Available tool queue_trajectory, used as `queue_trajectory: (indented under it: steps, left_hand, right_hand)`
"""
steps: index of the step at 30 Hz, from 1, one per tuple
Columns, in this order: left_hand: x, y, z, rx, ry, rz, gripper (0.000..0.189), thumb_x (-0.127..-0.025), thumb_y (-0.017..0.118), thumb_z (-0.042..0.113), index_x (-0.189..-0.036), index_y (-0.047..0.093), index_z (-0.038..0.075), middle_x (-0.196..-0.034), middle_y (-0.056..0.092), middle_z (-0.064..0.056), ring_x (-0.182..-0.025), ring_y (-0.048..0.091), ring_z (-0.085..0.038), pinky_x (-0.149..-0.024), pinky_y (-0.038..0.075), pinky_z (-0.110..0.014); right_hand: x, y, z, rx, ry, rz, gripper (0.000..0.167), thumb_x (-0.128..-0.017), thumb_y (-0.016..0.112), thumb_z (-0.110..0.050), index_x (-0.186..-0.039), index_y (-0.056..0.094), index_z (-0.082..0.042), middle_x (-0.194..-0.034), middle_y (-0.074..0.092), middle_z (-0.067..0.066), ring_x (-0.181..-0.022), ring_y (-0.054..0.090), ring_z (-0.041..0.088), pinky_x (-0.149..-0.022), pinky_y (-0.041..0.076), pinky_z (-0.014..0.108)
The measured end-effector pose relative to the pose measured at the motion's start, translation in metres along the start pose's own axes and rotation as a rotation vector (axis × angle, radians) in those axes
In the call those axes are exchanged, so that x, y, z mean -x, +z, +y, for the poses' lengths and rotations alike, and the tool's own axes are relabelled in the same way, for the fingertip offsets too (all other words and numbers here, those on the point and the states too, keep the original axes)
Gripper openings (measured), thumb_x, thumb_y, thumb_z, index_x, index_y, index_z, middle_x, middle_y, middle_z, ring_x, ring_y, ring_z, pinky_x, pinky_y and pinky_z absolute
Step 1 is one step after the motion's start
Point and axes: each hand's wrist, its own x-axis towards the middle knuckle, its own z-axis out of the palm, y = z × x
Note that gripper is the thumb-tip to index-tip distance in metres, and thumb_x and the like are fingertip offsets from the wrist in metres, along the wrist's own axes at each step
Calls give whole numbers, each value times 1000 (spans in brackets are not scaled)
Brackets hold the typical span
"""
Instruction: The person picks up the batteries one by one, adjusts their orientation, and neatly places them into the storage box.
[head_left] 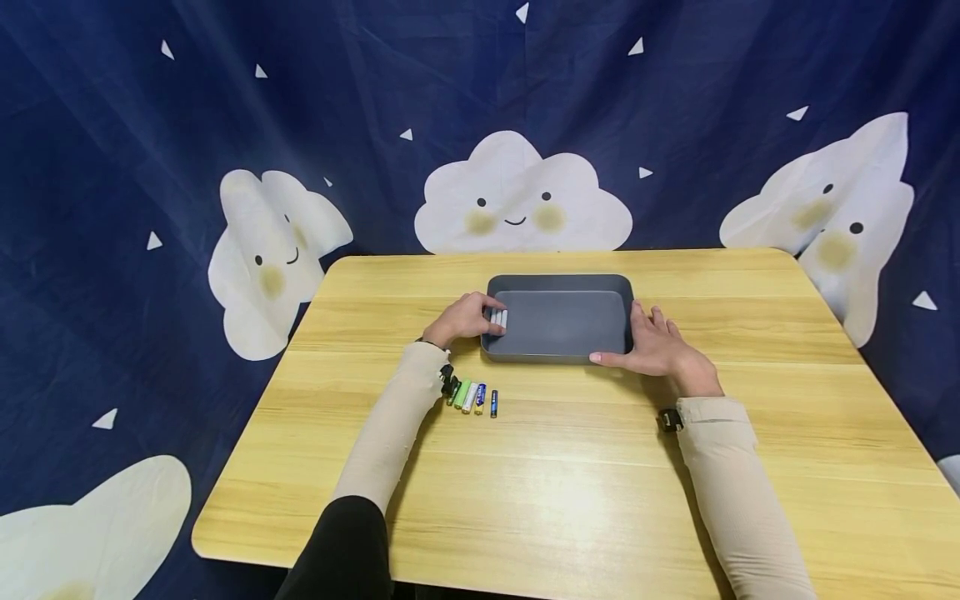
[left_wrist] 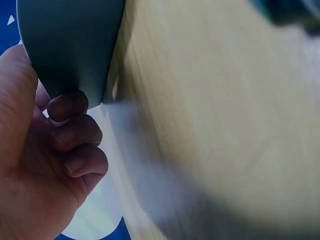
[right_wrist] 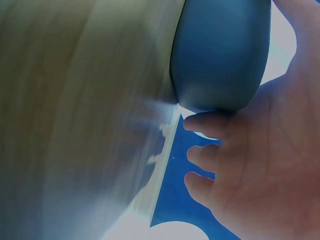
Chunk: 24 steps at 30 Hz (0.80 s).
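A shallow dark grey tray (head_left: 566, 321) lies on the table. My left hand (head_left: 467, 319) is at its left end, thumb and forefinger over the rim. Between them they pinch a row of white batteries (head_left: 498, 318) inside the tray. In the left wrist view, the other fingers (left_wrist: 82, 160) of that hand curl by the tray's outer wall (left_wrist: 75, 45). At the opposite end my right hand (head_left: 656, 346) rests against the tray's near right corner, thumb stretched along the front rim. Its fingers (right_wrist: 202, 156) look fairly straight and spread in the right wrist view.
In front of the tray, several batteries (head_left: 468, 397) in green, white and blue lie side by side, partly behind the left wrist's strap. A thin blue battery (head_left: 494, 403) sits slightly apart. Behind the wooden table (head_left: 570, 483) hangs a dark blue cloud-print curtain (head_left: 480, 75).
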Motion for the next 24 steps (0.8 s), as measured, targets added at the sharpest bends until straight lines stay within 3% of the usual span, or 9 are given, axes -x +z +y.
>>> queue_trajectory:
  steps: [9,13,18,24]
  left_hand:
    - [4,-1,0,11,4,4,55,-87,84,29,-138,68,15,-127,72,-8,-95,65,-19,-81,52,-32]
    - [7,-4,-1,4,24,20,56,-87,84,33,-138,68,16,-108,73,-6,-85,61,-16,-74,47,-28]
    - [12,-11,0,20,42,61,56,-88,83,39,-137,68,17,-74,56,0,-66,48,-14,-60,36,-28]
    - [21,-21,-3,77,67,110,51,-92,78,36,-136,68,12,-63,41,6,-57,40,-11,-55,32,-27]
  right_hand:
    - [1,-1,-1,-6,2,-7,143,-81,59,-86,-160,-18,5,-169,-7,32,-156,-11,55,-123,-2,71]
    - [1,-1,-1,-8,2,-5,142,-81,59,-85,-160,-18,5,-169,-6,32,-156,-10,55,-123,-1,71]
    - [2,-1,0,-4,-1,-4,142,-82,59,-85,-160,-18,6,-169,-7,32,-156,-10,55,-123,-1,71]
    - [1,-1,-1,6,-5,3,142,-82,59,-84,-160,-17,6,-169,-6,32,-156,-9,55,-124,-1,71]
